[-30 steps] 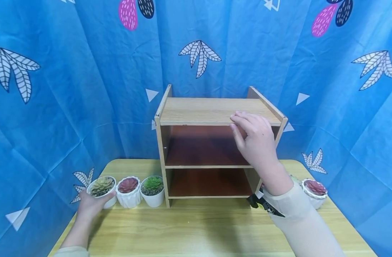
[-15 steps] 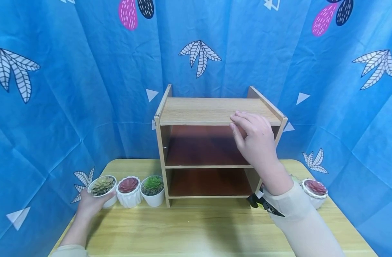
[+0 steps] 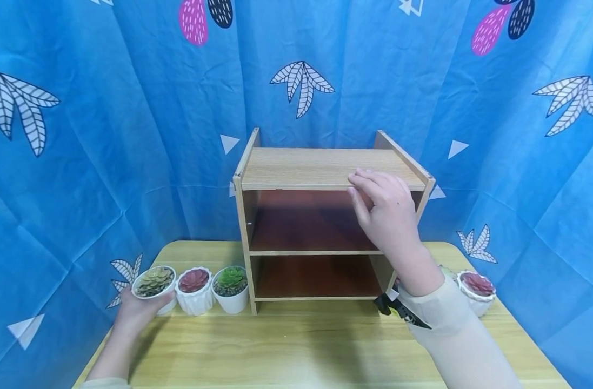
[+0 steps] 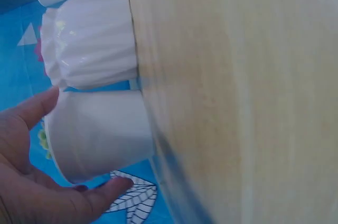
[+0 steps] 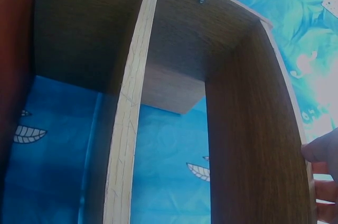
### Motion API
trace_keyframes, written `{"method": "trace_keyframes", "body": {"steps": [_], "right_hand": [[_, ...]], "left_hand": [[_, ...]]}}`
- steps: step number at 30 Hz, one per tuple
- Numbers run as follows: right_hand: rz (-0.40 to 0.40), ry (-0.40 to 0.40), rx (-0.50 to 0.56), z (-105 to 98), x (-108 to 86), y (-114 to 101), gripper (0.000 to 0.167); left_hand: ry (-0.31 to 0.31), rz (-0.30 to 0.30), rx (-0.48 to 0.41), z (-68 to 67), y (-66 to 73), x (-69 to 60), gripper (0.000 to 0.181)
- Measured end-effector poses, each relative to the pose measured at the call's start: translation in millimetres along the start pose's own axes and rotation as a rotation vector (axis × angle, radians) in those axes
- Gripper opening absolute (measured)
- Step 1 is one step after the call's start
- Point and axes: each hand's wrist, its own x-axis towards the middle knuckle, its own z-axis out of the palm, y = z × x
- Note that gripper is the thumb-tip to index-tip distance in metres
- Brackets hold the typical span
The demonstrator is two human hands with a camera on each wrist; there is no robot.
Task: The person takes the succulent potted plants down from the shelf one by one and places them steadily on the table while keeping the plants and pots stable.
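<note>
My left hand [image 3: 138, 310] holds the leftmost potted succulent, a pale green plant [image 3: 155, 281] in a smooth white pot [image 4: 97, 131]. Thumb and fingers lie on opposite sides of that pot, whose base is down on the table in the left wrist view. Beside it stand a red succulent [image 3: 194, 281] in a ribbed white pot [image 4: 92, 39] and a bright green succulent [image 3: 230, 278] in a white pot. At the wooden shelf's [image 3: 320, 167] top board, my right hand [image 3: 386, 208] rests by the front edge with loosely bent fingers; the right wrist view shows its thumb [image 5: 319, 150] at the edge.
Right of the shelf, another red succulent [image 3: 477, 286] stands in a white pot, with a green plant partly hidden behind my right sleeve [image 3: 452, 313]. Several sides are closed off by a blue patterned cloth [image 3: 325, 65]. The shelf stands upright on the wooden table [image 3: 257, 346].
My left forearm shifts very slightly while the hand stays at the same pot. The right hand, shelf and other pots keep their places.
</note>
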Motion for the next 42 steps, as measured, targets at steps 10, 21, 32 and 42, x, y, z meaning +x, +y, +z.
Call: {"method": "trace_keyframes", "body": {"steps": [10,21,32,42], "right_hand": [[-0.007,0.007,0.001,0.6,0.2,0.2,0.025],[-0.010,0.012,0.004,1.9,-0.5,0.5,0.025],[-0.013,0.016,0.001,2.4,-0.2,1.2,0.024],[-0.011,0.019,0.006,3.2,0.0,1.1,0.024]], "left_hand": [[0.029,-0.086,0.230,-7.0,19.1,-13.2,0.118],[0.039,0.015,0.362,-5.6,50.8,-28.9,0.109],[0.197,0.190,0.336,4.8,81.1,-49.7,0.081],[0.302,0.330,0.246,15.0,120.4,-76.5,0.066]]}}
